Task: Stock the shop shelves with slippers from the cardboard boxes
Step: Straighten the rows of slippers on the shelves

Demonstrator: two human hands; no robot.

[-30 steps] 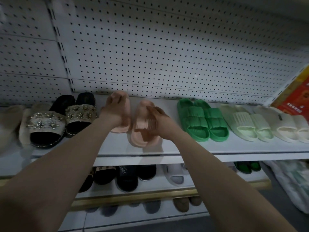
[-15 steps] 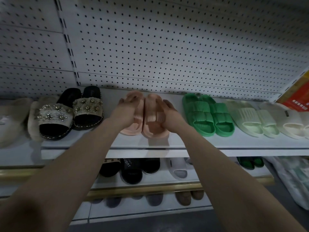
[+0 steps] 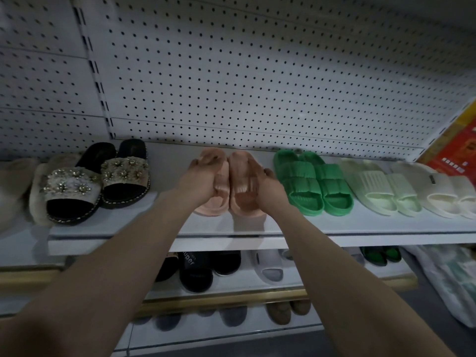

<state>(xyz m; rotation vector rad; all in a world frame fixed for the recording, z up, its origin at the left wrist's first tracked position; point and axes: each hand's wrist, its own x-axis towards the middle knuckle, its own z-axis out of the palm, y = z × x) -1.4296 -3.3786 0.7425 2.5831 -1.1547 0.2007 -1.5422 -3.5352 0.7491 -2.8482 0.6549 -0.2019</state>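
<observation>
Head view faces a white metal shop shelf (image 3: 360, 229) backed by a white perforated pegboard panel (image 3: 257, 73), all in dim light. Along this shelf, from the left, stand fluffy beige slippers (image 3: 36, 181), black slides with beaded flower straps (image 3: 98, 181), 2 peach-pink foam slippers, bright green ribbed foam slippers (image 3: 309, 186), pale green foam slippers (image 3: 381, 189) and cream foam slippers (image 3: 443, 194).

The left pink foam slipper (image 3: 215, 210) and the right pink foam slipper (image 3: 244, 207) rest on the shelf side by side, inner edges touching. The left hand (image 3: 203, 176) grips the outer side of the left one, fingers curled over its strap. The right hand (image 3: 268, 186) holds the outer side of the right one the same way.

A lower shelf (image 3: 334, 279) carries black slippers (image 3: 195, 269), a white slipper (image 3: 268, 266) and dark green slippers (image 3: 381, 255). Below it, brown slippers (image 3: 280, 313) sit on the bottom shelf (image 3: 206, 333).

At the right edge a red and yellow printed carton (image 3: 458, 150) stands beside the pegboard. A clear plastic bag (image 3: 453, 284) lies on the floor below; its pale contents are too blurred to tell.
</observation>
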